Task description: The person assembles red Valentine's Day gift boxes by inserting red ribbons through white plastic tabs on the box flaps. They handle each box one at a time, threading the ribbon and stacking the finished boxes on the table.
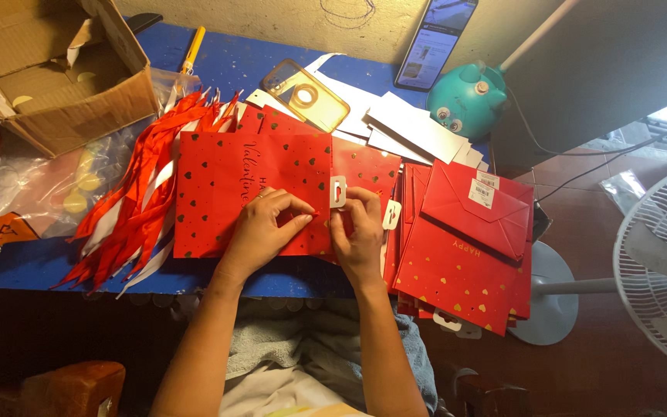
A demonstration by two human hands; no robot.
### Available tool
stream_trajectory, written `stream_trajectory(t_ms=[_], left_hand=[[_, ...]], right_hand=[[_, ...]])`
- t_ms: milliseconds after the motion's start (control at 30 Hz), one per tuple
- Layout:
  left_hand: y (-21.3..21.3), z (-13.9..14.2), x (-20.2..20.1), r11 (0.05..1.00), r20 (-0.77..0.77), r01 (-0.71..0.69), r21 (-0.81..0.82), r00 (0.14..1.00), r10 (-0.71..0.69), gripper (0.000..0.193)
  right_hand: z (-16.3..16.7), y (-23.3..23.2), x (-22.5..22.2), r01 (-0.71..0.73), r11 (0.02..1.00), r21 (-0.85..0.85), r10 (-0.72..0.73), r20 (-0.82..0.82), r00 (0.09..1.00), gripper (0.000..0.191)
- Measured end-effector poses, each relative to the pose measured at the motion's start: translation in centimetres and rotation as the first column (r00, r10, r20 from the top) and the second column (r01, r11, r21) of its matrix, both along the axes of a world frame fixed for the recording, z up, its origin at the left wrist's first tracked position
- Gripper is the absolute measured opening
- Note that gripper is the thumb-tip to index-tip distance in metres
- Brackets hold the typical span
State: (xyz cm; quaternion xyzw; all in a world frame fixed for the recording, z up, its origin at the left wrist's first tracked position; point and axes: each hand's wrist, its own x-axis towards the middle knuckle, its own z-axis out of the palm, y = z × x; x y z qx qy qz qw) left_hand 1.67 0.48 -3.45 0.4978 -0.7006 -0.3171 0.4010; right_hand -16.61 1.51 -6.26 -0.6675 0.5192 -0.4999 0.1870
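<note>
On the blue tabletop, both hands pinch a red gift bag, left hand and right hand hiding its lower right corner.

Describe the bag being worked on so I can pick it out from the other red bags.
On the blue table, it is the flat red bag lying between the ribbons and the bag stack. Unlike those, both hands, left and right, press on its right edge by a white tab.
</note>
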Motion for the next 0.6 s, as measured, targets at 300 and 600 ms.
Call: stream_trajectory(t_ms=[300, 600], left_hand=[[-0.3, -0.1, 0.1, 0.998, -0.024, -0.014, 0.054, 1.0, 0.015, 0.01], [-0.4, -0.1, 0.2, 1.0, 0.006, -0.002, 0.027, 1.0, 0.002, 0.012]], right_hand=[[1.3, 0.2, -0.8, -0.14, 0.989, 0.056, 0.142, -0.021, 0.99, 0.024], [0.3, -0.1, -0.5, -0.062, 0.997, 0.055, 0.062, -0.004, 0.998, 0.011]])
